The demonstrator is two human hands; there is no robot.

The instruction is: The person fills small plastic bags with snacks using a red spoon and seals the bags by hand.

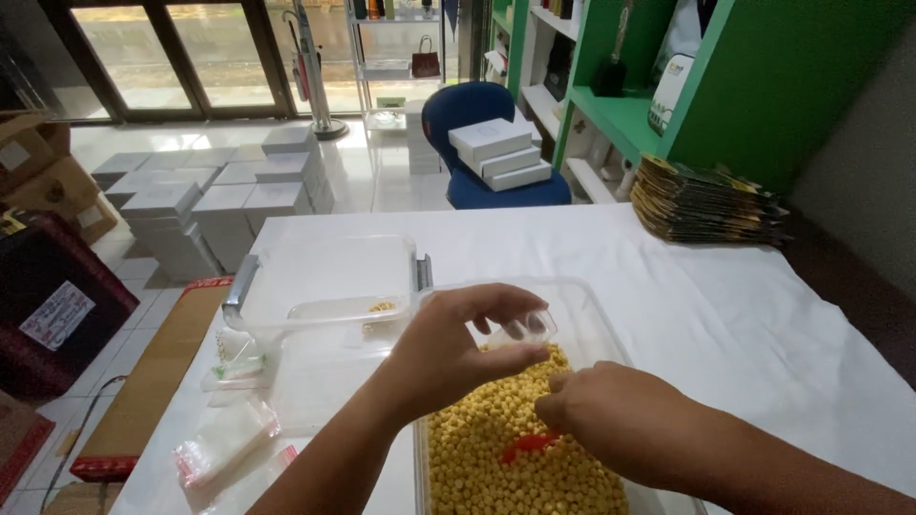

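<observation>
Partly hidden: red scoop (pixel 528 444) under right hand (pixel 611 417).

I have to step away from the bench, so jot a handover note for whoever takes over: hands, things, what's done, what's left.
Left hand: holds a small clear cup over the clear tub of small yellow pellets.
Right hand: fingertips down among the pellets, near a red scoop half buried in them. Whether it grips anything cannot be told.
Done: a few pellets lie in the shallow clear tray on the white table.
Left: the tub is nearly full; small clear bags lie at the table's left edge, seemingly unfilled.
</observation>
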